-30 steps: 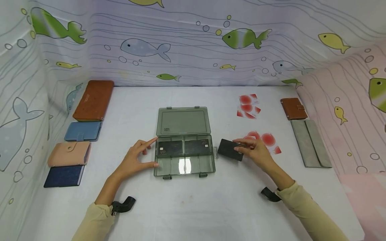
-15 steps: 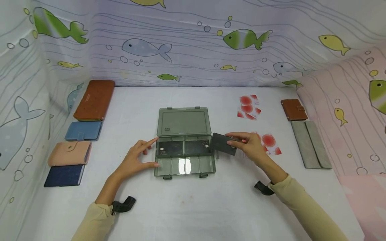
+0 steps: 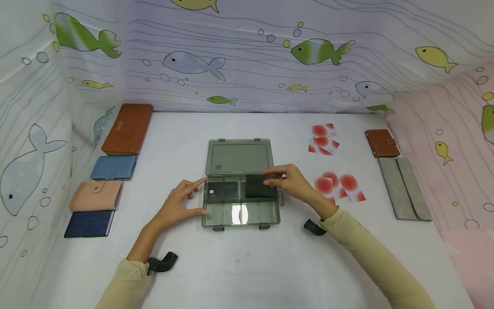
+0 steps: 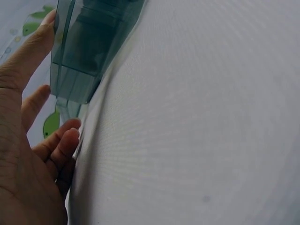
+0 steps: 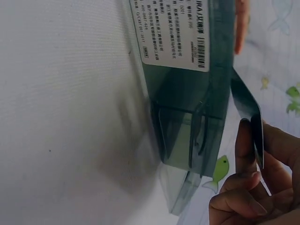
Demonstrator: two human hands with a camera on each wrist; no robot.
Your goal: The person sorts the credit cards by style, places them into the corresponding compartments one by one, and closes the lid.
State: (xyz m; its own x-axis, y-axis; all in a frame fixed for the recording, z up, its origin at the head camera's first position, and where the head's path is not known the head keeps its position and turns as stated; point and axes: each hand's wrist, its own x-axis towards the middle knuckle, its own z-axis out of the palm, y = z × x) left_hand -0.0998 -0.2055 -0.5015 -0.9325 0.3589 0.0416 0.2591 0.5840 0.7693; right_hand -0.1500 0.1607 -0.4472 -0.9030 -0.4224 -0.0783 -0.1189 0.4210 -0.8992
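A clear grey-green plastic box [image 3: 221, 214] lies with its lid [image 3: 239, 156] folded back. In its rear left compartment is a black card [image 3: 227, 190] marked VIP. My right hand [image 3: 287, 182] pinches another black card [image 3: 254, 186] over the rear right compartment; in the right wrist view this card [image 5: 248, 108] stands tilted at the box's rim, between thumb and fingers. My left hand [image 3: 179, 204] rests thumb and index finger, spread apart, against the box's left side. In the left wrist view the other fingers [image 4: 63, 145] curl loosely beside the box [image 4: 89, 51].
Two groups of red-and-white cards [image 3: 323, 139] lie right of the box, the nearer group [image 3: 339, 186] by my right forearm. Brown [image 3: 129, 128], blue [image 3: 113, 167], pink [image 3: 96, 196] and navy [image 3: 89, 223] wallets line the left. A brown wallet [image 3: 382, 143] and grey case [image 3: 405, 189] lie far right.
My right hand has carried the black card leftward from beside the box to over its rear right compartment. The left hand stays at the box's left side. The view has shifted slightly.
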